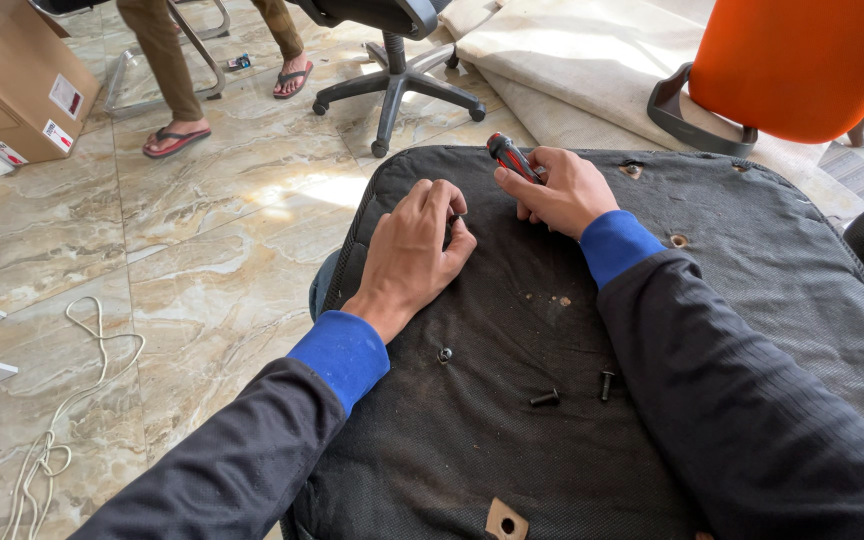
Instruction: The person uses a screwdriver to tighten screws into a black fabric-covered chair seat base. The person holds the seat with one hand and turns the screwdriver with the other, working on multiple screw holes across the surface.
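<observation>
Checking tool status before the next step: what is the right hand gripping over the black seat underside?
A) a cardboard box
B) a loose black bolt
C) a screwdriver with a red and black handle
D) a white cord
C: the right hand is closed around a screwdriver with a red and black handle, while two bolts lie loose on the seat underside, away from both hands.
</observation>
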